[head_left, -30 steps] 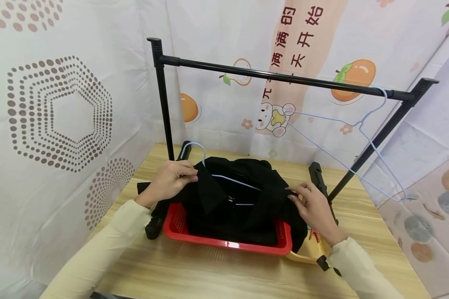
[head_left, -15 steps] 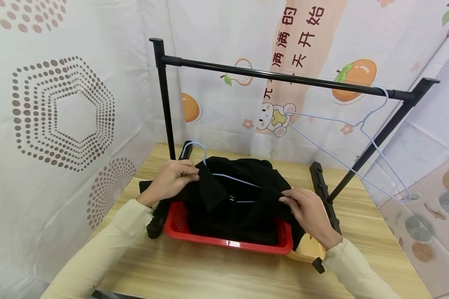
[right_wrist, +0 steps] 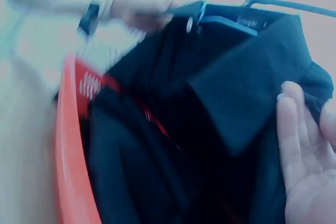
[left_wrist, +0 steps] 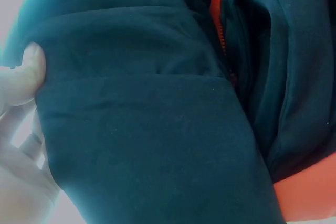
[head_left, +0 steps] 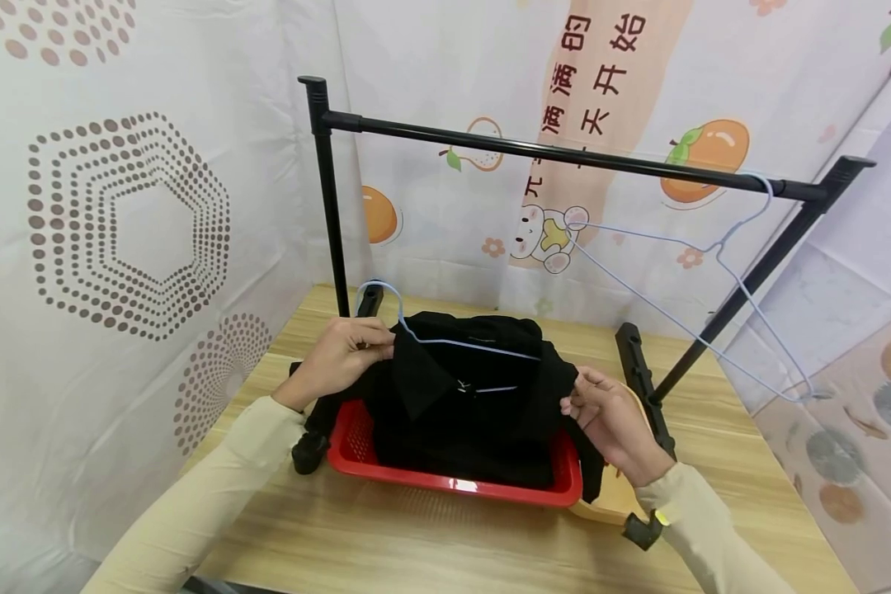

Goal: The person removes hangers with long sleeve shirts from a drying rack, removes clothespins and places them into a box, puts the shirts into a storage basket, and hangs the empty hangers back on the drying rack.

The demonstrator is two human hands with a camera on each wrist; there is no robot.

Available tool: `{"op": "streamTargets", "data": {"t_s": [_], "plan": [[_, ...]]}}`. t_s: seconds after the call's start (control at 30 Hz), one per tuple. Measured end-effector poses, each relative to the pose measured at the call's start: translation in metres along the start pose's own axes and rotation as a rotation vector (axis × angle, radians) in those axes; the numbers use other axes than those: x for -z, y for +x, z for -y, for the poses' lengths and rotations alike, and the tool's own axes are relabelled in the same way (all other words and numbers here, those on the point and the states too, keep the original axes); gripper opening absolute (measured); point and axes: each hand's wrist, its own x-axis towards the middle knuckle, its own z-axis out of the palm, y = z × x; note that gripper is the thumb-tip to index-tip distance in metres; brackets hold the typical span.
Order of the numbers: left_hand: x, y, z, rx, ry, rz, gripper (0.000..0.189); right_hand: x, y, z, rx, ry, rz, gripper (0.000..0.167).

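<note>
A black collared shirt (head_left: 483,429) lies bunched in a red basket (head_left: 456,485), its collar raised and spread. A light blue hanger (head_left: 468,345) runs inside the neck, and its hook sticks out at the left. My left hand (head_left: 341,359) pinches the collar's left edge; in the left wrist view the thumb (left_wrist: 34,69) lies on the cloth with the other fingers behind. At the right edge of the collar my right hand (head_left: 610,417) pinches the cloth, with its fingers (right_wrist: 294,135) against the fabric in the right wrist view. The hanger's lower part is mostly hidden.
A black clothes rack (head_left: 564,154) stands behind the basket. Another light blue hanger (head_left: 720,247) hangs at its right end. A yellow container (head_left: 615,495) sits right of the basket, partly under my right arm, on the wooden table (head_left: 386,544). Patterned curtains surround the table.
My right hand has shifted its hold along the right collar edge and drawn it outward. The neck is wider, showing more hanger. My left hand has stayed at the left edge.
</note>
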Motion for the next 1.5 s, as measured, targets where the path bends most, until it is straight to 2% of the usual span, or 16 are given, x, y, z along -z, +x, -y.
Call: {"op": "streamTargets", "data": {"t_s": [0.13,0.27,0.33,0.4,0.5,0.63,0.7,0.77,0.83,0.97,1.07,1.17,1.23,1.5], "plan": [[-0.001,0.001,-0.001,0.003,0.004,-0.008,0.019,-0.006,0.008,-0.002,-0.145,0.269,-0.021,0.043],[-0.002,0.002,-0.005,0.000,0.017,-0.009,0.019,-0.003,0.017,-0.007,-0.231,0.475,0.048,0.046],[-0.003,0.003,-0.006,0.001,0.021,0.000,0.018,-0.001,0.020,-0.008,-0.261,0.545,0.057,0.045],[-0.004,0.004,-0.007,0.004,0.025,0.009,0.017,0.001,0.023,-0.010,-0.279,0.539,0.039,0.043],[-0.004,0.002,-0.007,0.015,0.049,0.018,0.017,0.004,0.028,-0.011,-0.283,0.348,-0.007,0.038],[-0.004,0.000,-0.006,0.027,0.108,0.020,0.016,0.011,0.032,-0.009,-0.227,-0.072,-0.084,0.021],[-0.004,-0.001,-0.004,0.039,0.127,0.017,0.014,0.015,0.030,-0.006,-0.167,-0.277,-0.105,0.031],[-0.003,-0.001,-0.002,0.056,0.136,0.015,0.013,0.017,0.026,-0.002,-0.096,-0.482,-0.121,0.046],[-0.002,-0.001,0.000,0.070,0.140,0.011,0.013,0.016,0.023,0.000,-0.009,-0.687,-0.101,0.047],[-0.003,0.000,0.001,0.069,0.134,-0.004,0.014,0.007,0.021,0.001,0.197,-1.098,-0.068,0.032],[-0.004,0.001,0.000,0.059,0.133,-0.001,0.015,0.000,0.021,-0.001,0.359,-1.288,-0.086,0.017],[-0.004,0.000,-0.001,0.059,0.120,0.023,0.016,-0.001,0.020,-0.004,0.427,-1.288,-0.107,0.003],[-0.002,0.000,-0.001,0.066,0.112,0.029,0.016,-0.001,0.020,-0.005,0.425,-1.224,-0.105,0.010],[0.004,-0.002,-0.005,0.075,0.111,0.009,0.018,-0.002,0.026,-0.005,0.290,-0.863,-0.100,0.013]]}}
